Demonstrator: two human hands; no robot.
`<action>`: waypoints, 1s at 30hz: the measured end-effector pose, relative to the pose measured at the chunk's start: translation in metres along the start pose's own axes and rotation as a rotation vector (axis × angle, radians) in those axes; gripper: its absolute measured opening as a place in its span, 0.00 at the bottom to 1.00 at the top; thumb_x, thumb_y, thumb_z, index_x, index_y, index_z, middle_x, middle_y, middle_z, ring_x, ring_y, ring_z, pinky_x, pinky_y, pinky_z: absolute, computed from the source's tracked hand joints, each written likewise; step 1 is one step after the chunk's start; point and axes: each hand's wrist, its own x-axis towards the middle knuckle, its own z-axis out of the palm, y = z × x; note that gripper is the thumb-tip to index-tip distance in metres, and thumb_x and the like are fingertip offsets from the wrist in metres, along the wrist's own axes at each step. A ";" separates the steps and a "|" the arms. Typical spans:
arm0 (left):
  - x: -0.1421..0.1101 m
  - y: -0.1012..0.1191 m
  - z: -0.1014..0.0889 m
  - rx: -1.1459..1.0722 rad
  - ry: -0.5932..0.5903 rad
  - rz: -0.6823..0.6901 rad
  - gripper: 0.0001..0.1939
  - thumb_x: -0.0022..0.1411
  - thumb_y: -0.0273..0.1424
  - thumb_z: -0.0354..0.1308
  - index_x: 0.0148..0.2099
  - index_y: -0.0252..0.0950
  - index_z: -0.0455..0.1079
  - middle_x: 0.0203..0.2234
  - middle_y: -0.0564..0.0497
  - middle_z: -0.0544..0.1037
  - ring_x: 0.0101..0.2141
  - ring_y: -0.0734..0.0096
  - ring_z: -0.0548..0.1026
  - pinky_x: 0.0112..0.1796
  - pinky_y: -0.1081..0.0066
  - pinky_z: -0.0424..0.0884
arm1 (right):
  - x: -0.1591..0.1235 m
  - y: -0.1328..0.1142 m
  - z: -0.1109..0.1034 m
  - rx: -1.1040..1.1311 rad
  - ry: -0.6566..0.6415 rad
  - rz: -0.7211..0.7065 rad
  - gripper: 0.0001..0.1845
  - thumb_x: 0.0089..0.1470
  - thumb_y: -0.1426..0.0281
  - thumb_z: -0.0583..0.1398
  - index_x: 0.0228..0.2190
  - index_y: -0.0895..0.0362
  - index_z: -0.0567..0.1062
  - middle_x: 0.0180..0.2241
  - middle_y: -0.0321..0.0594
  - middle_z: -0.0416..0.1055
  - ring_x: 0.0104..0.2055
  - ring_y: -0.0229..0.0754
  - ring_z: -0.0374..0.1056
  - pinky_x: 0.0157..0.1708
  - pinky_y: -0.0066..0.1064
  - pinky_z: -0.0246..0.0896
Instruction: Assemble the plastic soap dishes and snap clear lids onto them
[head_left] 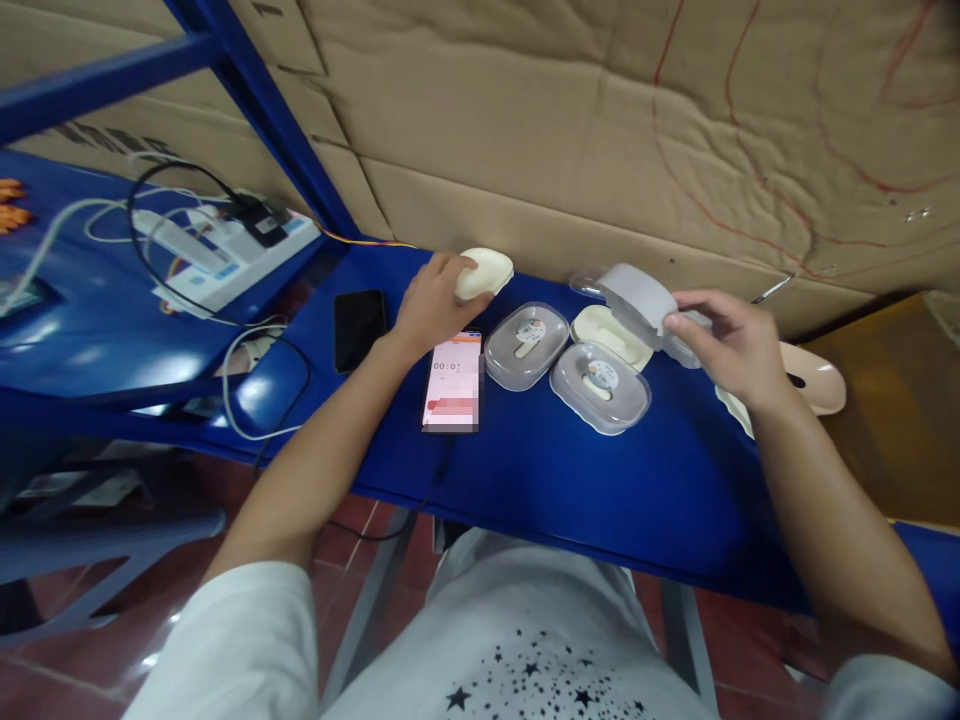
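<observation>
My left hand is closed around the near side of a cream oval dish at the back of the blue table. Held up between the thumb and fingers of my right hand is a translucent plastic lid, tilted on its side. Below that lid lies another cream dish. Two oval boxes with clear lids and round labels, one on the left and one nearer me, sit between my hands. Partly behind my right wrist is a beige oval piece with a dark slot.
A phone showing a timer lies before my left hand, and a dark phone is left of it. Farther left are a power strip and loose cables. Cardboard stands behind the table; a brown box is at right.
</observation>
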 end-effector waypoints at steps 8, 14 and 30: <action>-0.070 0.063 -0.079 -0.139 0.086 0.219 0.28 0.71 0.40 0.65 0.68 0.42 0.65 0.65 0.42 0.73 0.67 0.49 0.71 0.68 0.48 0.67 | -0.110 -0.048 -0.033 -0.126 0.013 -0.213 0.29 0.62 0.74 0.70 0.60 0.38 0.80 0.48 0.39 0.85 0.47 0.55 0.82 0.49 0.51 0.77; -0.204 0.125 -0.067 -0.400 -0.300 0.338 0.38 0.68 0.40 0.70 0.73 0.46 0.58 0.70 0.39 0.68 0.66 0.46 0.71 0.62 0.47 0.75 | -0.182 -0.074 -0.008 -0.140 0.026 -0.273 0.37 0.60 0.81 0.69 0.67 0.44 0.76 0.49 0.44 0.83 0.49 0.56 0.81 0.48 0.53 0.74; -0.208 0.116 -0.015 -0.517 -0.491 0.266 0.58 0.69 0.39 0.72 0.83 0.53 0.33 0.79 0.38 0.54 0.76 0.44 0.58 0.71 0.41 0.66 | -0.189 -0.104 0.059 -0.208 -0.255 -0.383 0.16 0.71 0.79 0.61 0.56 0.56 0.79 0.48 0.41 0.83 0.55 0.45 0.76 0.61 0.45 0.61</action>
